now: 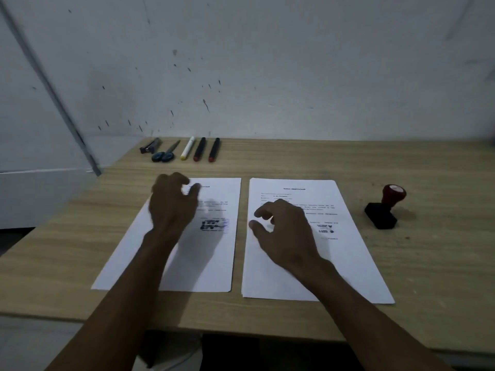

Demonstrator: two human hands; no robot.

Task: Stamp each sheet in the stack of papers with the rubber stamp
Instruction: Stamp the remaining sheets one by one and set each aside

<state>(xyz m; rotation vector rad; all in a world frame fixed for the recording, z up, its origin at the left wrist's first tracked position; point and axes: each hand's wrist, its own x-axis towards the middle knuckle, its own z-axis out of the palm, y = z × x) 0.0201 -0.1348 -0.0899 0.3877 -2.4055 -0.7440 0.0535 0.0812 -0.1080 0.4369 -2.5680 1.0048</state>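
- Two lots of white paper lie side by side on the wooden table (294, 162), flat and thin.
- The left sheet (214, 258) has a purple ink mark over its dark printed box, so I think it is stamped and put aside.
- The left hand (171, 207) is above that sheet, fingers loosely bent, holding nothing.
- The right stack (356, 266) shows more than one edge at its bottom corner. I see no purple mark on its top sheet, so it looks next in line.
- The right hand (286, 231) is low over the stack, fingers loosely curled and empty. I cannot tell if it touches the paper.
- The rubber stamp (385, 207) sits on the table to the right, well apart from the hand. It has a round red handle and a black blocky base.
- Next, I think the right hand must reach right, grab the red handle and press down beside the small printed logos.
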